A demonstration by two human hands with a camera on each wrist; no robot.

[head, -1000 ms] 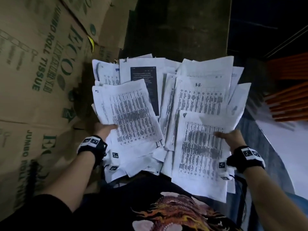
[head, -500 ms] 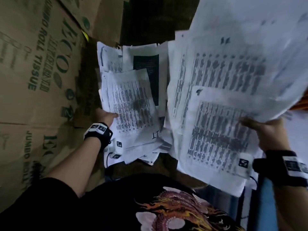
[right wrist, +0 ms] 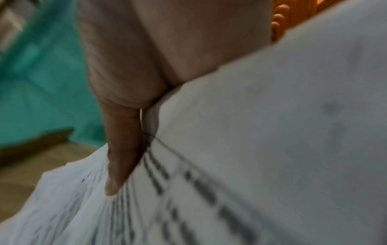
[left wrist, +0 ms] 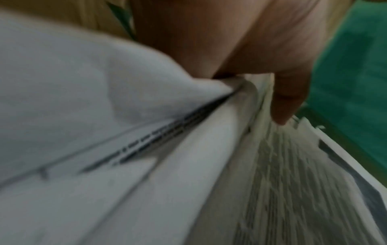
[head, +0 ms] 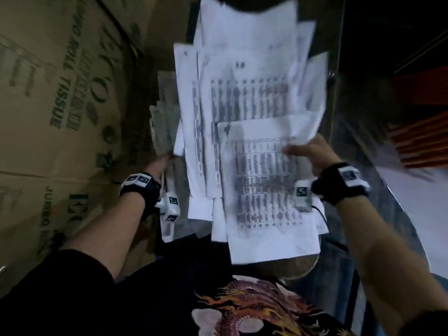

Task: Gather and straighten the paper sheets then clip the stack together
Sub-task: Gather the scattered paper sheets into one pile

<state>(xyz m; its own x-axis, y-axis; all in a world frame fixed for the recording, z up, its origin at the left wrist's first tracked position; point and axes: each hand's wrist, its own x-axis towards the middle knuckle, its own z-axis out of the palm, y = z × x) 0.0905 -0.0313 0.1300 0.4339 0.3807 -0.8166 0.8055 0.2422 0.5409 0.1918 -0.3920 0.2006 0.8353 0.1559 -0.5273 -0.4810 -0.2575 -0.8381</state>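
A loose bundle of printed paper sheets (head: pixel 249 132) fills the middle of the head view, lifted and blurred. My right hand (head: pixel 312 154) grips its right edge, thumb on top of the front sheet (right wrist: pixel 261 132). My left hand (head: pixel 160 163) holds a second, darker bundle of sheets (head: pixel 164 122) at the left, partly behind the right bundle. In the left wrist view the thumb presses on a thick sheaf of sheets (left wrist: pixel 220 149). No clip shows in any view.
Brown cardboard boxes (head: pixel 55 105) printed "JUMBO ROLL TISSUE" stand along the left. Orange slats (head: pixel 421 141) lie at the far right beside a pale surface (head: pixel 417 202). My dark shirt with a dragon print (head: pixel 254 306) fills the bottom.
My right hand lifted its bundle and swung it leftward over the left bundle. The left hand's sheets tipped up and now sit mostly behind the right ones.
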